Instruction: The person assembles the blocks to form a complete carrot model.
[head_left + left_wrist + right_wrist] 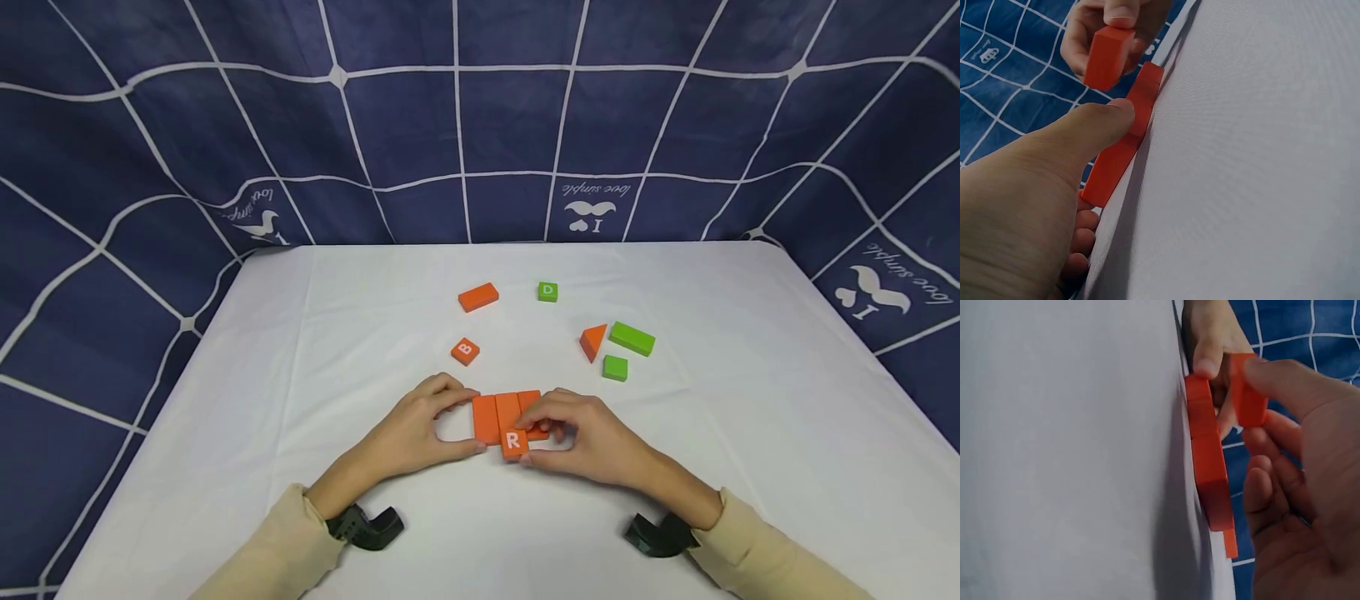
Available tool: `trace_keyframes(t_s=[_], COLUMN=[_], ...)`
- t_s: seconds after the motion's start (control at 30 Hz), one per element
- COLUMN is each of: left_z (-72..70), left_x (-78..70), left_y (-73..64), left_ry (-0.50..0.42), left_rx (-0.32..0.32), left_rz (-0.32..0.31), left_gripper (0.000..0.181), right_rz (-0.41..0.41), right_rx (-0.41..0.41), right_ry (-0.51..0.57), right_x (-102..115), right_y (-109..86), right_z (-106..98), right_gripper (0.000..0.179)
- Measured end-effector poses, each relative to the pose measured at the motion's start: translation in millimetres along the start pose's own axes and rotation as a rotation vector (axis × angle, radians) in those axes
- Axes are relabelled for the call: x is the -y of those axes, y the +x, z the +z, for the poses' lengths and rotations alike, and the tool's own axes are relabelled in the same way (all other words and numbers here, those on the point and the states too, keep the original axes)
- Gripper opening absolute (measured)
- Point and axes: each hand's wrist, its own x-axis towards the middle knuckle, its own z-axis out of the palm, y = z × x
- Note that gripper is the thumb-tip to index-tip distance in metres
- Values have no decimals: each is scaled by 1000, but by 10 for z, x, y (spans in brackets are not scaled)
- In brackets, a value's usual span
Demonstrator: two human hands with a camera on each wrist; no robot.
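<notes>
Three orange rectangular blocks (485, 418) lie side by side on the white table. My left hand (414, 427) spans the leftmost one, index fingertip at its far end and thumb at its near end; in the left wrist view the thumb (1088, 128) presses the block row (1116, 164). Between thumb and fingers, my right hand (592, 437) pinches a small orange block marked R (513, 443). That block is raised above the row's near edge, as the right wrist view also shows the held block (1247, 394) apart from the row. The right fingers partly hide the rightmost block.
Farther back lie an orange block marked B (465, 352), an orange rectangular block (478, 297) and a green block marked D (547, 292). To the right are an orange triangular block (592, 342), a green rectangular block (632, 338) and a small green block (615, 368).
</notes>
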Motion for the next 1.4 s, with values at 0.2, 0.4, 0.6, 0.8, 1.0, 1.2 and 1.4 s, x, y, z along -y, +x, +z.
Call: trace_keyframes(t_s=[0.2, 0.4, 0.6, 0.8, 1.0, 1.2, 1.4], left_z=[1, -4, 3, 12, 8, -2, 2], left_x=[-9, -12, 0, 8, 2, -8, -3], left_y=[3, 3, 2, 4, 14, 22, 22], left_ry=[3, 9, 8, 10, 10, 7, 5], left_rx=[2, 5, 4, 0, -3, -3, 0], left_rz=[5, -4, -4, 1, 13, 1, -9], left_gripper=[59, 60, 60, 60, 61, 60, 61], right_rz=[-34, -91, -94, -116, -133, -145, -151], right_rx=[38, 44, 53, 65, 53, 44, 45], right_ry=[-57, -127, -174, -175, -169, -150, -139], right_x=[-34, -34, -27, -47, -69, -89, -103], right_y=[-38, -43, -40, -40, -37, -25, -22], right_z=[74, 112, 139, 131, 122, 129, 137], right_gripper=[31, 29, 33, 32, 28, 26, 26])
